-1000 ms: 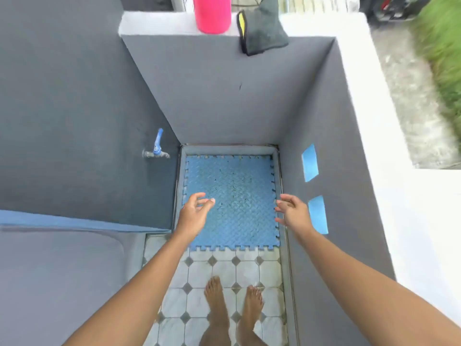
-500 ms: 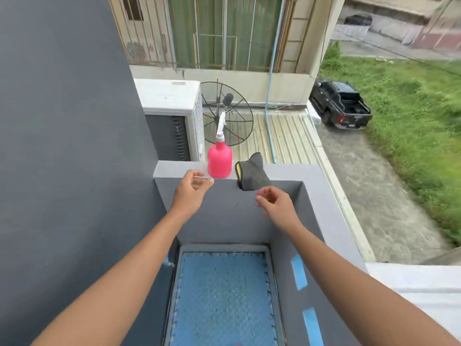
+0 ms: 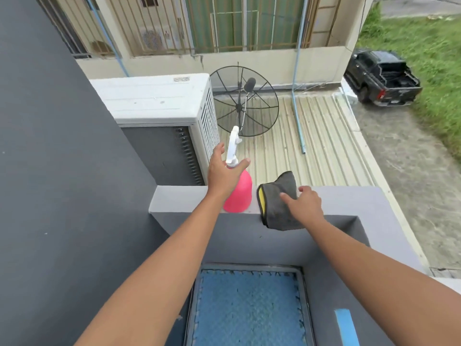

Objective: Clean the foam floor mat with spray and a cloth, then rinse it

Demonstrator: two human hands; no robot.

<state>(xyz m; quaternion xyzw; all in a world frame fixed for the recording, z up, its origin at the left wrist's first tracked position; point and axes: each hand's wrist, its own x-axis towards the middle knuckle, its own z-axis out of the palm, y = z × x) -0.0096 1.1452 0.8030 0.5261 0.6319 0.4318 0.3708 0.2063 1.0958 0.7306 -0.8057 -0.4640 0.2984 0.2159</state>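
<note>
1. At the bottom centre of the frame, the blue foam floor mat (image 3: 249,310) lies flat on the floor of a narrow grey recess. Its toothed far edge is against the raised rim. No hand touches it, and both forearms pass above it.
2. Behind the mat a grey wall rises, and its flat ledge (image 3: 179,198) crosses the middle of the frame. Both tools are on this ledge, so they lie up and away from the mat.
3. The left hand (image 3: 224,173) is at the centre with its fingers spread, the thumb to the right and the other fingers to the upper left. The white neck of the pink spray bottle (image 3: 240,193) sits in this gap. The hand is not closed around it, and I cannot tell if skin touches it.
4. The bottle stands upright, so its long axis is vertical. I judge that the grip must close sideways on the neck and then lift straight up.
5. Just right of the bottle, a grey cloth (image 3: 273,208) with a yellow edge hangs over the near edge of the ledge. The right hand (image 3: 303,203) lies over its right part with the fingers straight and slightly apart. Contact is probable but not sure.
6. Each hand is nearer to its own tool: the left to the bottle, the right to the cloth.
7. Farther away are a white air-conditioner unit (image 3: 159,101) at the upper left, a satellite dish (image 3: 262,108) behind the bottle, and a black pickup truck (image 3: 381,78) at the upper right.
</note>
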